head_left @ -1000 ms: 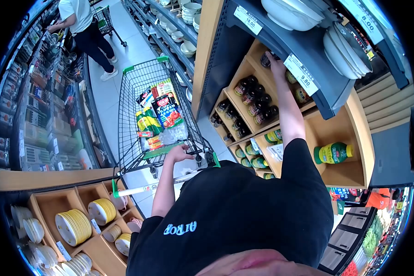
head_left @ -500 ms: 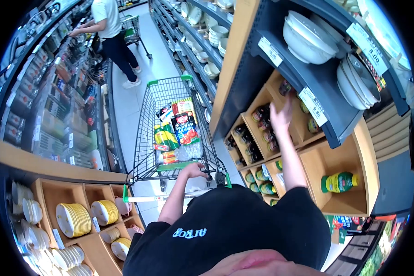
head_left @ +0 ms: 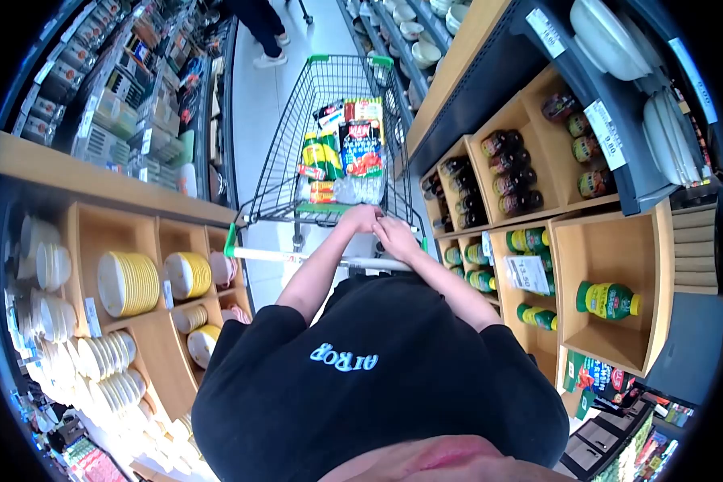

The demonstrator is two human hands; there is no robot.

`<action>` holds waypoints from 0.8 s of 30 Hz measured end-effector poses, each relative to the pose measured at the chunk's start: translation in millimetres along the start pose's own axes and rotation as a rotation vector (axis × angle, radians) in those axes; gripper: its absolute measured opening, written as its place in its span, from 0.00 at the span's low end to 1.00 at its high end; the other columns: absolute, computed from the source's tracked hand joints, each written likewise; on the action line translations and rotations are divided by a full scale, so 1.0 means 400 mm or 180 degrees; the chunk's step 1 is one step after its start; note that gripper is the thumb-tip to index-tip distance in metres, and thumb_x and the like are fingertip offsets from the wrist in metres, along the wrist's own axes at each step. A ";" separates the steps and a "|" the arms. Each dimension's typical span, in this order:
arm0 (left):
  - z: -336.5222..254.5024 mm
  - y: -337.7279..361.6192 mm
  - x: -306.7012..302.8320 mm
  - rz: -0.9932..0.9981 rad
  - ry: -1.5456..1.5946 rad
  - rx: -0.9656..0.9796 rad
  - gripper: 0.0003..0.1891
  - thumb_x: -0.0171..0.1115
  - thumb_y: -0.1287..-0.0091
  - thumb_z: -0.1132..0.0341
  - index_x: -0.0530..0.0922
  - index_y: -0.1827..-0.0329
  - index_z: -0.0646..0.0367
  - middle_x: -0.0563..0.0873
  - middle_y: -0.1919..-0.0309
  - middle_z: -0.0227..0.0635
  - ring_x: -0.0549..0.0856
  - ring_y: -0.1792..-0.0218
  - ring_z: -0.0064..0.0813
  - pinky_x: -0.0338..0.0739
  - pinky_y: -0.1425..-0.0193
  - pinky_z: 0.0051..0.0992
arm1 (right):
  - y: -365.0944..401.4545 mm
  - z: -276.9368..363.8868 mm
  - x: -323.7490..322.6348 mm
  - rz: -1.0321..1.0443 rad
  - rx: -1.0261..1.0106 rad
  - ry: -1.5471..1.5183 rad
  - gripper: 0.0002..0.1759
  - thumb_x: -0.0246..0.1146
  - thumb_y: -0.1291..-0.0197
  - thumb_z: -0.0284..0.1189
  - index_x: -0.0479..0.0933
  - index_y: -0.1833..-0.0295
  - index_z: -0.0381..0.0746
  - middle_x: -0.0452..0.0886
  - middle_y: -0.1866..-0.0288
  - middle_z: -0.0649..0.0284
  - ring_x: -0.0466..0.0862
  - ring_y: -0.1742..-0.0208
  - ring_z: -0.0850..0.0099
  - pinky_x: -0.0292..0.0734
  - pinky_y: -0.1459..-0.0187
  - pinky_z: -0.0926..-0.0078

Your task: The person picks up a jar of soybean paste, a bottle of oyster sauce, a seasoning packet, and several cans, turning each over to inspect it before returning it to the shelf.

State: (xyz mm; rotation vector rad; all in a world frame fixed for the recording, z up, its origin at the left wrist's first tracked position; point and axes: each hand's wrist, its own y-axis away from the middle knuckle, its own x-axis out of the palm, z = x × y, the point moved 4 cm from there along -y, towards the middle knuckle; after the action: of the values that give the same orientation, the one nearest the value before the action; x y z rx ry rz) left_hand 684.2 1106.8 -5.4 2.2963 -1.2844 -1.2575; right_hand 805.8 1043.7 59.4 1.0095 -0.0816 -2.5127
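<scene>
Far left, lower shelving: white dishes (head_left: 52,267), on edge, in rows. Above, a rack of packaged goods (head_left: 116,112), the individual items too small to tell. Next, a stack of yellow-rimmed plates (head_left: 128,285) on edge in a wooden compartment; a second yellow-rimmed stack (head_left: 187,275) in the compartment beside it. Upper centre-left: another person (head_left: 259,28), dark trousers and white shoes, seen in part. Centre: one shopping cart (head_left: 321,209), wire, green corners, white push bar (head_left: 269,255) close to the wearer. Cart contents: yellow-and-green packs (head_left: 323,157), to the left of a dark blue pouch (head_left: 361,149) with red print. Left hand (head_left: 361,218): at the near end of the cart, fingers meeting those of the other hand; grip cannot be told. Right hand (head_left: 395,239): against the left, above the push bar; grip likewise cannot be told. Right: dark-lidded jars (head_left: 510,173) in a wooden compartment; price card (head_left: 528,275), marked 13.50, before green-and-yellow bottles (head_left: 528,239). Far right: a single green bottle (head_left: 608,300), lying on its side in its own compartment; above, white bowls (head_left: 606,40) on a grey shelf
</scene>
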 end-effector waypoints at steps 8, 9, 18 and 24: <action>-0.056 0.089 0.049 0.0028 -0.0011 -0.0445 0.26 0.65 0.47 0.49 0.82 0.47 0.51 0.87 0.51 0.42 0.85 0.49 0.44 0.79 0.45 0.39 | 0.096 0.024 0.026 -0.0130 -0.0149 0.0025 0.21 0.49 0.29 0.43 0.77 0.56 0.35 0.80 0.57 0.51 0.79 0.50 0.53 0.69 0.49 0.56; -0.053 0.105 0.057 0.0022 -0.0002 -0.0407 0.26 0.65 0.48 0.49 0.82 0.47 0.51 0.87 0.51 0.42 0.85 0.49 0.44 0.79 0.45 0.38 | 0.106 0.034 0.037 -0.0172 -0.0217 0.0052 0.21 0.49 0.29 0.43 0.76 0.56 0.35 0.80 0.58 0.51 0.79 0.51 0.52 0.70 0.50 0.56; -0.128 0.190 0.160 -0.0041 0.0067 -0.0324 0.33 0.69 0.55 0.46 0.82 0.46 0.54 0.86 0.50 0.42 0.85 0.49 0.42 0.78 0.44 0.35 | 0.268 0.037 0.034 0.0025 -0.0541 -0.0098 0.22 0.56 0.34 0.42 0.75 0.49 0.33 0.80 0.52 0.49 0.79 0.47 0.52 0.73 0.45 0.57; -0.210 0.277 0.229 -0.0102 0.0154 -0.0399 0.38 0.72 0.58 0.42 0.82 0.44 0.54 0.86 0.47 0.40 0.84 0.47 0.39 0.76 0.40 0.32 | 0.507 0.053 -0.022 -0.0708 -0.0896 0.0143 0.16 0.64 0.41 0.35 0.78 0.50 0.39 0.81 0.51 0.54 0.80 0.49 0.55 0.75 0.47 0.60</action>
State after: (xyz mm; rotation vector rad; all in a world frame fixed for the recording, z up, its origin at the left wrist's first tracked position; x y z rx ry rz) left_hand 706.2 952.8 54.3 2.2536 -1.1242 -1.2472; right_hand 871.8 861.3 123.3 1.0030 0.4077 -2.5988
